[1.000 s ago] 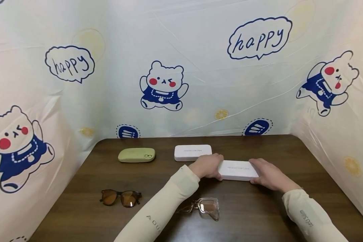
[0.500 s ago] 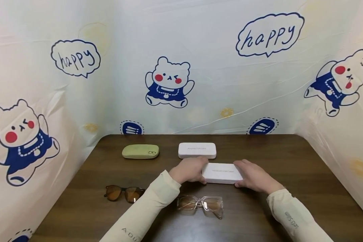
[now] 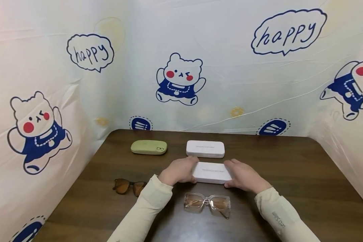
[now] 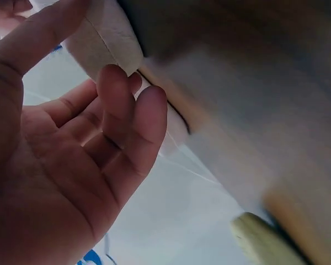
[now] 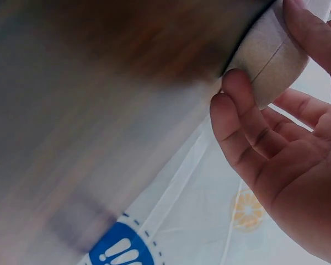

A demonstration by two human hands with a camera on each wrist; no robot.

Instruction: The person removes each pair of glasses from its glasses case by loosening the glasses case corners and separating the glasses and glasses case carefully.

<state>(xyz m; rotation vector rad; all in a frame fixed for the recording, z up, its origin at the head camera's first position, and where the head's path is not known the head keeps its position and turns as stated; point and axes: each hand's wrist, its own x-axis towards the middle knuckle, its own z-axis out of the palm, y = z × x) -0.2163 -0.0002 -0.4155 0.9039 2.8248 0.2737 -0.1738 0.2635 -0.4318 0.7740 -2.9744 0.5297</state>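
Both hands hold one white glasses case [image 3: 212, 172] that lies flat on the dark wooden table [image 3: 290, 174]. My left hand [image 3: 190, 169] grips its left end, and the right hand [image 3: 233, 174] grips its right end. In the left wrist view the thumb lies along the white case [image 4: 107, 41] and the left hand's fingers [image 4: 127, 118] curl against its end. In the right wrist view the right hand's fingers [image 5: 237, 118] curl at the rounded end of the case [image 5: 270, 58].
A second white case [image 3: 205, 149] lies just behind the held one. A green case [image 3: 149, 147] sits at the back left. Brown sunglasses [image 3: 129, 186] lie at the left, clear-framed glasses [image 3: 207, 204] between my forearms. Printed sheets wall in three sides.
Both hands have slid the white case to the left, so it now lies straight in front of the second white case. The view has also turned a little.
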